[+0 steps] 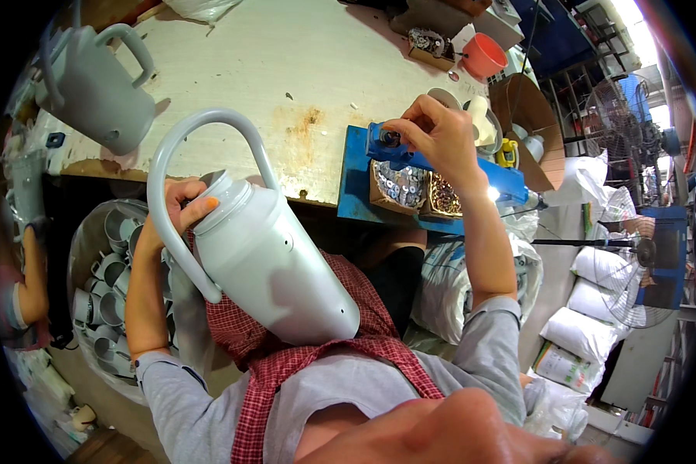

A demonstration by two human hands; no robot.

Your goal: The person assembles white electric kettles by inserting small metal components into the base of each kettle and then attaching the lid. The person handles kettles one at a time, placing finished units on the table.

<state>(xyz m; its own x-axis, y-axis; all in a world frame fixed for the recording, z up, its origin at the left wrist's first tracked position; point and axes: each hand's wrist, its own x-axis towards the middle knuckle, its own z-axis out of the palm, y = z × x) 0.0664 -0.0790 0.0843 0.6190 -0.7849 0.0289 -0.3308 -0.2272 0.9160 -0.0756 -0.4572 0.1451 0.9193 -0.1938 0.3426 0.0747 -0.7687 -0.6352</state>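
A pale grey plastic watering can (274, 267) with a large hoop handle leans across my lap, its mouth tilted up toward the table and small holes showing in its side. My left hand (182, 205) is closed on its rim, fingers partly hidden inside the mouth. Over a blue bench tool (503, 179) at the table's right edge, my right hand (441, 139) is pinched at the tool's end, beside a dark round fitting; what the fingertips hold is hidden. Just below sit a carton of silvery washer-like pieces (398, 185) and a carton of small brass-coloured parts (444, 197).
Another grey can (100, 97) stands at the table's far left. A large bag of grey plastic parts (104, 301) is beside my left arm. A red cup (484, 56) stands at the back right. White sacks (584, 336) and a floor fan (622, 116) are farther right.
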